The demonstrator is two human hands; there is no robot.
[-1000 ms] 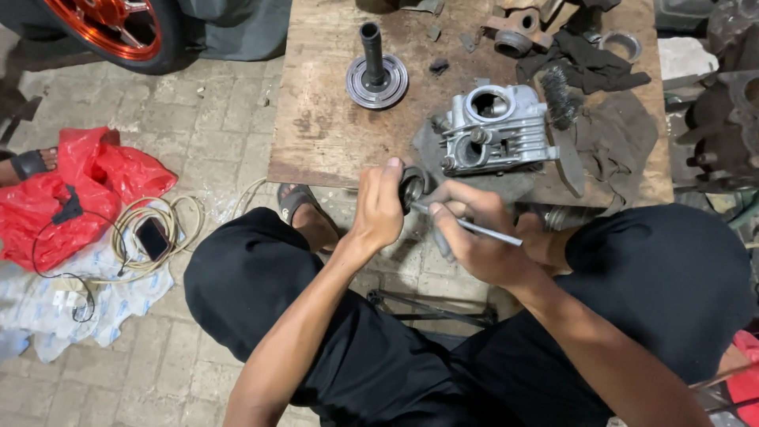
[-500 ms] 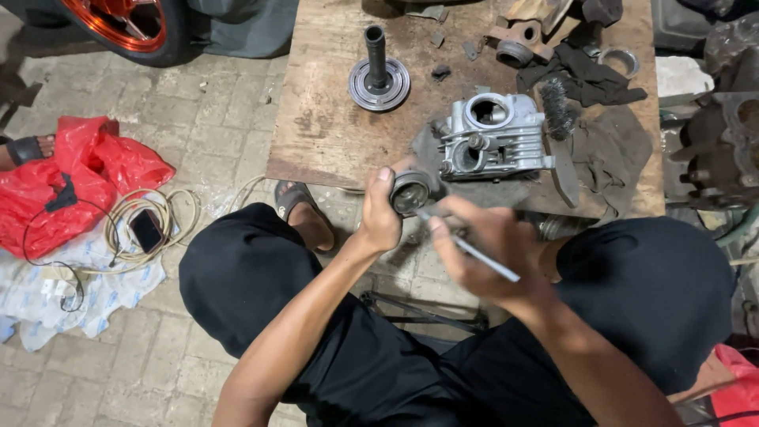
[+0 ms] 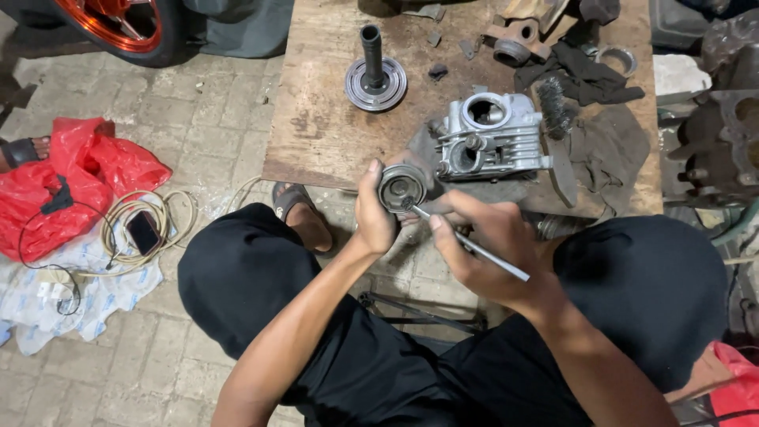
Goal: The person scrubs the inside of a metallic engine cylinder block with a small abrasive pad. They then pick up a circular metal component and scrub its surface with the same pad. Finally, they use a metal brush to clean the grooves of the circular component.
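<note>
Left hand is lifting the round part closer to the engine head, gripping it tight; right hand is pinching a thin tool against it.

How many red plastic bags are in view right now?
2. One large red plastic bag lies on the paving at the left, beside the coiled cable. A second red bag peeks in at the bottom right corner, mostly cut off. Others may be out of frame.

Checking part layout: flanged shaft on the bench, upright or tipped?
Upright. The flanged shaft rests flange-down on the wooden bench, tube pointing up.
</note>
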